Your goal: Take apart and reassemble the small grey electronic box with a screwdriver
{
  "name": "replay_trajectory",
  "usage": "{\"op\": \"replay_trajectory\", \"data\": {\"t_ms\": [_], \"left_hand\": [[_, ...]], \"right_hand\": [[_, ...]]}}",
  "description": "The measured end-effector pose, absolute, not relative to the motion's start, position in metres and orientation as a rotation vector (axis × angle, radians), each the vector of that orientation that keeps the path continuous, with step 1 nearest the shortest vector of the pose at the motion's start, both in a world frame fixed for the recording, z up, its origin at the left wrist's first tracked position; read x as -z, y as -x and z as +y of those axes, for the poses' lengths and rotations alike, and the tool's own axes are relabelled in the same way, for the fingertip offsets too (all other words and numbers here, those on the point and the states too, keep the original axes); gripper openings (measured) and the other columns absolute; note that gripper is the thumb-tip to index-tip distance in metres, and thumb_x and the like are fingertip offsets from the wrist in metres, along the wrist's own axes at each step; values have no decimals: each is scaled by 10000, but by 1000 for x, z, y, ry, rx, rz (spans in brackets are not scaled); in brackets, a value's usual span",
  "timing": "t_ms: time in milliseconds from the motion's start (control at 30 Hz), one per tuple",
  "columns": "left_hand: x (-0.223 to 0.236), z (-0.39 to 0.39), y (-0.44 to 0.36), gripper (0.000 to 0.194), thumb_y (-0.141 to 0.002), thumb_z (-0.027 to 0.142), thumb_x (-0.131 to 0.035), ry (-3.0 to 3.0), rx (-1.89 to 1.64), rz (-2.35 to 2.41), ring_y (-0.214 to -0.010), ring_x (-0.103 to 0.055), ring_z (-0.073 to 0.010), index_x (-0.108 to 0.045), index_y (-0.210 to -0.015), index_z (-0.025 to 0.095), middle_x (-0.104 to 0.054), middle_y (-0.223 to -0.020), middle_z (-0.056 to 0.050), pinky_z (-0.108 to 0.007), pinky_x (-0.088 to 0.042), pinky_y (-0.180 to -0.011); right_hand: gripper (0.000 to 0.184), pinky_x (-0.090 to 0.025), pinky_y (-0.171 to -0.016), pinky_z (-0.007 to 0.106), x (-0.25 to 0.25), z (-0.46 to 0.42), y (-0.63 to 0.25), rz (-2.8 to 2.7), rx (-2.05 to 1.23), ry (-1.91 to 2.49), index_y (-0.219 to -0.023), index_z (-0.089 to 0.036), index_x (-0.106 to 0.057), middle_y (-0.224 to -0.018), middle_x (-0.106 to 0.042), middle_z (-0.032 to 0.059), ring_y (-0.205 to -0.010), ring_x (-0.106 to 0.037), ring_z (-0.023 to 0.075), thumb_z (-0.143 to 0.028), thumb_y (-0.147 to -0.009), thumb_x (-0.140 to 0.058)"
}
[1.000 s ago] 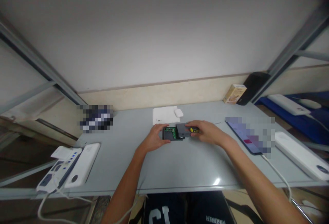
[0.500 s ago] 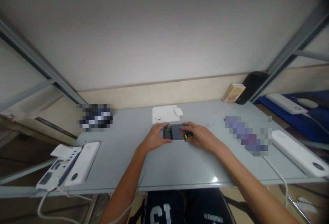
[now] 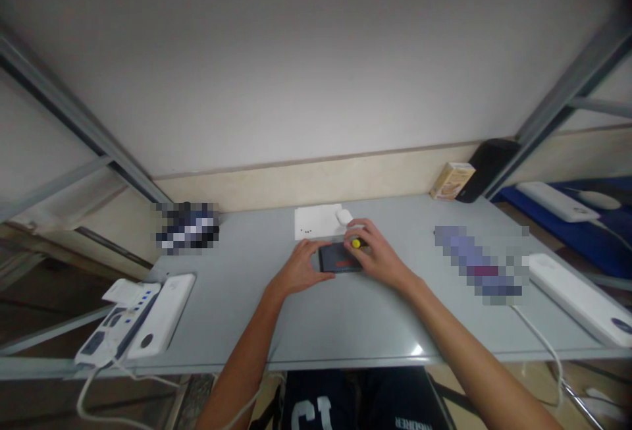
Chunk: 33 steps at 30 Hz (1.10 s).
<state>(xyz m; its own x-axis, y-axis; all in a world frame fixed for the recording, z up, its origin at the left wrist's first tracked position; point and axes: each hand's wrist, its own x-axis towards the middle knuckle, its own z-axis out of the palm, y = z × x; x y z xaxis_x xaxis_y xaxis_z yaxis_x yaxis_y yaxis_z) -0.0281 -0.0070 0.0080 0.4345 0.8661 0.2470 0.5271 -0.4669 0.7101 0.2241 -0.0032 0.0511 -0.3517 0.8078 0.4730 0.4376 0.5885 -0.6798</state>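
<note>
Casing lies btwn your L fingers, gripping its end prob. to steady it, & R fingers, holding yellow-ended tool; can't tell if they press casing too.

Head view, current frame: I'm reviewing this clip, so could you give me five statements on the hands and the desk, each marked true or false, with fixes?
1. The left hand holds the left end of the dark gray case. True.
2. The right hand holds a pair of scissors. False: it holds a tool with a yellow end.
3. Small dark pieces lie on the white paper. True.
4. The power strip is at the desk's right end. False: it is at the left.
5. The yellow box stands by the black object. True.
</note>
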Motion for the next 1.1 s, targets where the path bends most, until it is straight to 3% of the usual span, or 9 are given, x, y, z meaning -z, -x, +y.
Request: {"op": "replay_trajectory", "data": {"t_ms": [133, 233, 333, 533, 667, 833, 1000, 1100], "left_hand": [[-8, -6, 28, 645, -688, 337, -940, -2164, -898, 1119, -1181, -605, -277, -667, -1263, 235, -694, -1242, -80, -466, -470, -1089], [-9, -7, 28, 550, -743, 356, -903, -2144, -939, 1114, -1156, -622, -260, -676, -1226, 225, -701, -1202, -81, -447, -494, -1059], [-11, -8, 28, 450, -808, 380, -848, -2124, -963, 1133, -1118, -643, -248, -690, -1200, 225, -715, -1180, -84, -429, -512, -1022], [-16, -6, 25, 231, -958, 376, -658, -2073, -978, 1239, -985, -663, -213, -746, -1106, 221, -738, -1037, -67, -363, -525, -925], [-12, -2, 23, 319, -1019, 432, -536, -2016, -977, 1359, -907, -644, -207, -756, -960, 207, -718, -932, -58, -345, -506, -864], [-4, 5, 22, 553, -1052, 564, -394, -1915, -1068, 1436, -751, -580, -198, -637, -720, 194, -619, -743, -39, -334, -472, -736], [-2, 6, 22, 632, -1035, 676, -326, -1856, -1105, 1444, -729, -573, -190, -609, -738, 195, -622, -742, -37, -328, -477, -727], [-4, 4, 21, 662, -1042, 678, -284, -1796, -1122, 1441, -800, -623, -211, -660, -806, 187, -673, -805, -63, -354, -508, -805]], "right_hand": [[218, -474, -959, 403, -62, 24, -214, -1376, -296, 1002, -999, -238, -549, -1057, -562, 69, -1060, -566, 230, -434, -1040, -461], [329, -473, -722, 307, -59, 44, -211, -1174, -510, 1103, -1007, -257, -530, -813, -500, -8, -757, -511, 182, -543, -1047, -372], [408, -420, -572, 274, -46, 53, -207, -1121, -742, 1173, -984, -248, -560, -749, -484, -21, -651, -470, 170, -640, -980, -446], [472, -438, -633, 290, -22, 52, -198, -1327, -944, 1179, -988, -196, -667, -736, -616, 5, -673, -538, 174, -654, -905, -583], [495, -443, -646, 296, -19, 50, -196, -1394, -987, 1181, -1021, -188, -722, -825, -694, 27, -672, -542, 167, -654, -880, -628], [505, -446, -646, 296, -18, 48, -197, -1389, -1020, 1181, -1044, -194, -728, -888, -737, 40, -662, -545, 162, -662, -894, -613], [507, -423, -639, 291, -15, 50, -197, -1397, -1012, 1176, -1029, -197, -733, -843, -722, 27, -671, -545, 171, -670, -892, -615], [501, -412, -638, 292, -14, 51, -200, -1359, -1000, 1184, -1027, -196, -731, -790, -693, 17, -666, -538, 173, -666, -900, -610]]}}
